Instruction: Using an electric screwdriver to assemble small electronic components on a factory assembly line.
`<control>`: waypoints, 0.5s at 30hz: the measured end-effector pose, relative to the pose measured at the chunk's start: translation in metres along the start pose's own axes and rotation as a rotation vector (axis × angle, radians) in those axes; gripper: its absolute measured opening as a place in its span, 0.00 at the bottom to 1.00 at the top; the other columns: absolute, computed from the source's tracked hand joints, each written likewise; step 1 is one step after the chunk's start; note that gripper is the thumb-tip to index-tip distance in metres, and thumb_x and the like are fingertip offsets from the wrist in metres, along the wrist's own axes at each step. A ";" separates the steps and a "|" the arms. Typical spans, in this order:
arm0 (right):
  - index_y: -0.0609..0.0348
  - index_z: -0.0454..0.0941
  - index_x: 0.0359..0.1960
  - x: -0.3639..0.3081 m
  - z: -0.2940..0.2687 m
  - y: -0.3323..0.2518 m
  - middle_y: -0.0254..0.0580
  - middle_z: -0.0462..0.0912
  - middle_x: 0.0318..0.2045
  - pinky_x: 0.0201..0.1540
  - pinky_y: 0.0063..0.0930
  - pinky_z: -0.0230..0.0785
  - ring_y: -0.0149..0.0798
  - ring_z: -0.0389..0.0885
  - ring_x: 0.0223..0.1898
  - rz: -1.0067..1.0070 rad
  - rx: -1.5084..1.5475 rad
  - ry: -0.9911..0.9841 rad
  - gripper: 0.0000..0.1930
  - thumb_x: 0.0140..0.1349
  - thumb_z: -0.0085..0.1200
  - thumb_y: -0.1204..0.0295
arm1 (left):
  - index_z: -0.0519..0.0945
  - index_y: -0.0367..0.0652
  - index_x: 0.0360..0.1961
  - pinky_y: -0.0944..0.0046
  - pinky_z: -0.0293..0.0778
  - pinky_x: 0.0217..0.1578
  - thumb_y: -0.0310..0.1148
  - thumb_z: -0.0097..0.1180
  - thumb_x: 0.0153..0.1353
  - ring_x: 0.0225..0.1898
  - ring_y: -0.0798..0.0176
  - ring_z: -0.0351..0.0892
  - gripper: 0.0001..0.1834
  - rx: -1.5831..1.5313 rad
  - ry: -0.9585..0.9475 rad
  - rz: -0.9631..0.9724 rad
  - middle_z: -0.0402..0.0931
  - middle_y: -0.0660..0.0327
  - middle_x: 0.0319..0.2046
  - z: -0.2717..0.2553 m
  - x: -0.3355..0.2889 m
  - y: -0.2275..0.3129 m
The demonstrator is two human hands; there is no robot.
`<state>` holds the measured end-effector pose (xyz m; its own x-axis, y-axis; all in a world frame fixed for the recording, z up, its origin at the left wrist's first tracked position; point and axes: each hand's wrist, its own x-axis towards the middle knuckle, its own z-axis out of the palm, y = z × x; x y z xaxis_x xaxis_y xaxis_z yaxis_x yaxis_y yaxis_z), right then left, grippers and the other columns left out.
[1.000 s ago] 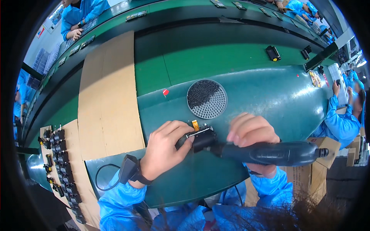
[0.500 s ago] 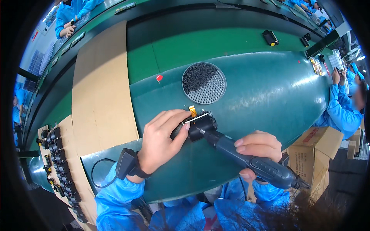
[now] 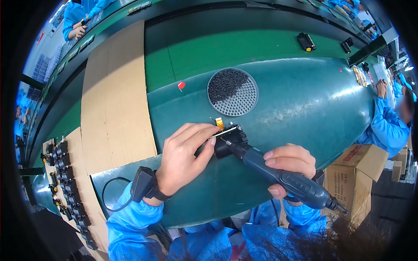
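My left hand (image 3: 185,154) is closed on a small black device housing (image 3: 224,147), its fingertips along the upper left edge. An orange flex ribbon (image 3: 219,123) sticks up from the housing's far side, and a pale strip runs along that edge. My right hand (image 3: 294,167) grips a dark grey electric screwdriver (image 3: 270,172), pointing up and left. The screwdriver's bit reaches the housing near its upper left edge, close to my left thumb; whether a screw sits under it is too small to tell. Beyond the housing lies a round perforated tray (image 3: 237,100), partly covered with tiny black screws.
A cardboard sheet (image 3: 114,95) lies on the left. Rows of black housings (image 3: 69,187) stand at far left. A red scrap (image 3: 181,85) lies left of the tray. More black units (image 3: 306,42) sit at the back right. An open carton (image 3: 355,174) and a co-worker (image 3: 387,117) are at right.
The screwdriver's bit has moved up and left on the housing, from its lower middle to near the upper left edge. My left hand keeps its hold.
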<state>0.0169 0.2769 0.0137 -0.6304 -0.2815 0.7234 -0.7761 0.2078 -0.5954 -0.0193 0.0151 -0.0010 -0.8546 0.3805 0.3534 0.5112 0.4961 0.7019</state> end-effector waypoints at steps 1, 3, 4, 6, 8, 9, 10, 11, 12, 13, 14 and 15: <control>0.67 0.85 0.39 0.000 0.000 0.000 0.49 0.86 0.38 0.27 0.26 0.77 0.40 0.87 0.28 0.000 0.001 0.000 0.24 0.48 0.76 0.59 | 0.85 0.34 0.44 0.56 0.80 0.42 0.22 0.61 0.59 0.42 0.50 0.84 0.11 0.000 0.000 -0.001 0.85 0.53 0.42 0.000 0.000 0.000; 0.67 0.85 0.40 0.001 -0.001 0.001 0.49 0.86 0.38 0.27 0.26 0.77 0.40 0.87 0.29 0.005 0.009 -0.010 0.25 0.48 0.77 0.59 | 0.85 0.35 0.44 0.57 0.80 0.42 0.22 0.60 0.59 0.41 0.50 0.84 0.11 0.001 -0.005 0.016 0.85 0.53 0.42 0.000 0.001 0.000; 0.67 0.85 0.40 0.001 0.000 0.001 0.49 0.86 0.38 0.27 0.26 0.77 0.40 0.87 0.29 0.005 0.010 -0.011 0.25 0.48 0.77 0.59 | 0.85 0.35 0.44 0.57 0.80 0.42 0.22 0.60 0.59 0.41 0.50 0.84 0.11 0.002 -0.005 0.014 0.85 0.53 0.42 0.000 0.000 -0.001; 0.67 0.85 0.40 0.001 0.000 0.002 0.49 0.86 0.38 0.26 0.25 0.76 0.39 0.87 0.28 -0.001 0.004 -0.012 0.25 0.47 0.77 0.59 | 0.85 0.34 0.44 0.57 0.80 0.42 0.22 0.59 0.59 0.41 0.50 0.84 0.11 0.005 -0.007 0.022 0.85 0.54 0.42 0.000 0.000 -0.002; 0.67 0.85 0.40 0.001 0.000 0.002 0.49 0.86 0.38 0.25 0.25 0.75 0.39 0.86 0.28 0.001 -0.005 -0.007 0.25 0.47 0.78 0.59 | 0.85 0.34 0.44 0.57 0.80 0.42 0.22 0.59 0.59 0.41 0.50 0.84 0.11 0.003 -0.009 0.021 0.85 0.54 0.42 0.000 0.002 -0.001; 0.67 0.85 0.40 0.001 0.001 0.003 0.49 0.86 0.39 0.25 0.24 0.74 0.39 0.86 0.27 0.001 -0.012 -0.001 0.26 0.47 0.78 0.59 | 0.85 0.34 0.44 0.57 0.80 0.42 0.22 0.59 0.60 0.41 0.51 0.84 0.11 0.004 -0.010 0.020 0.85 0.54 0.42 0.000 0.002 0.000; 0.67 0.85 0.40 0.001 0.002 0.003 0.49 0.86 0.39 0.25 0.24 0.74 0.39 0.86 0.27 0.001 -0.011 -0.001 0.26 0.47 0.78 0.59 | 0.85 0.34 0.44 0.57 0.80 0.42 0.22 0.59 0.60 0.41 0.51 0.84 0.11 0.005 -0.011 0.019 0.85 0.54 0.42 -0.001 0.002 -0.001; 0.66 0.85 0.40 0.000 0.002 0.003 0.49 0.86 0.39 0.25 0.24 0.74 0.38 0.86 0.27 0.009 0.007 0.004 0.26 0.46 0.78 0.59 | 0.85 0.35 0.44 0.56 0.80 0.42 0.22 0.59 0.60 0.41 0.50 0.84 0.12 0.013 -0.011 0.026 0.85 0.53 0.42 -0.001 0.002 -0.001; 0.66 0.85 0.40 -0.001 0.003 0.003 0.49 0.86 0.39 0.25 0.24 0.74 0.38 0.86 0.27 0.017 0.026 0.009 0.26 0.46 0.78 0.59 | 0.85 0.35 0.45 0.56 0.80 0.42 0.22 0.58 0.60 0.41 0.50 0.84 0.12 0.023 -0.011 0.032 0.85 0.53 0.42 -0.001 0.002 -0.001; 0.66 0.85 0.40 -0.001 0.004 0.003 0.49 0.86 0.39 0.25 0.24 0.74 0.38 0.86 0.27 0.017 0.029 0.009 0.26 0.46 0.78 0.59 | 0.85 0.35 0.45 0.56 0.80 0.42 0.22 0.58 0.60 0.41 0.50 0.84 0.12 0.025 -0.012 0.031 0.85 0.53 0.42 -0.001 0.002 0.000; 0.66 0.85 0.40 -0.002 0.004 0.003 0.49 0.86 0.39 0.25 0.24 0.74 0.38 0.85 0.26 0.024 0.026 0.010 0.26 0.45 0.78 0.59 | 0.85 0.36 0.47 0.56 0.81 0.42 0.23 0.60 0.59 0.42 0.50 0.83 0.14 0.041 -0.026 0.043 0.84 0.53 0.43 -0.003 0.001 0.000; 0.66 0.85 0.40 -0.002 0.004 0.003 0.49 0.86 0.39 0.25 0.24 0.74 0.38 0.85 0.25 0.031 0.019 0.011 0.26 0.45 0.79 0.59 | 0.84 0.37 0.49 0.56 0.81 0.42 0.24 0.61 0.58 0.43 0.50 0.83 0.16 0.052 -0.041 0.058 0.84 0.53 0.44 -0.002 0.000 0.000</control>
<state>0.0162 0.2743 0.0093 -0.6547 -0.2650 0.7079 -0.7555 0.1986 -0.6243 -0.0200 0.0136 0.0002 -0.8197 0.4404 0.3663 0.5644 0.5119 0.6476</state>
